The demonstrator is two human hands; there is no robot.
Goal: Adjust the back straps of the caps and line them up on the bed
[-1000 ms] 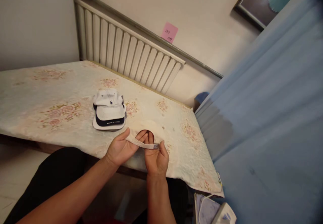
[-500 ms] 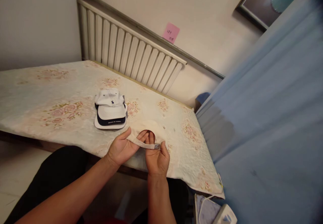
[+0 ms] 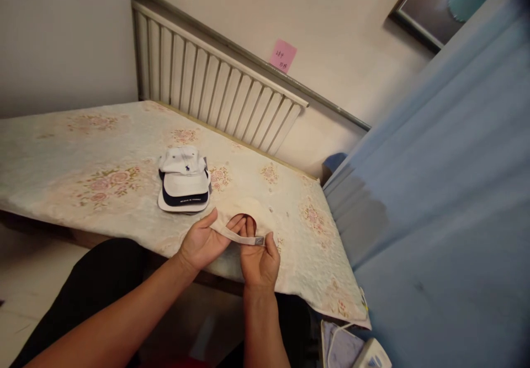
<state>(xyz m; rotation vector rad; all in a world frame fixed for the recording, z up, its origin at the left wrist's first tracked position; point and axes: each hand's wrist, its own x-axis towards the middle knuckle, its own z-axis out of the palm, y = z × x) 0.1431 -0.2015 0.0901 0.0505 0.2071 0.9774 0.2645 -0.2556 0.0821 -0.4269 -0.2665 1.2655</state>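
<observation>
Above the near edge of the table I hold a cream baseball cap [image 3: 256,211] with its back opening and strap facing me. My left hand [image 3: 206,242] grips the cap's left side, thumb on top and fingers reaching under the strap. On the other side, my right hand [image 3: 259,260] has its thumb at the strap's metal buckle, its fingers inside the opening. The cap's brim is hidden. Left of my hands lies a stack of caps [image 3: 185,183]; the top one is white with a small dark logo, and a black brim with white lettering shows beneath it.
A flowered cloth covers the table [image 3: 124,141]. Behind it, a white radiator [image 3: 215,75] runs along the wall, with a pink note [image 3: 283,56] above. A blue curtain [image 3: 447,191] hangs at the right. A white device [image 3: 372,354] with a cord sits low at the front right.
My hands keep the same hold on the cap. The whole view has shifted very slightly; nothing on the table has moved.
</observation>
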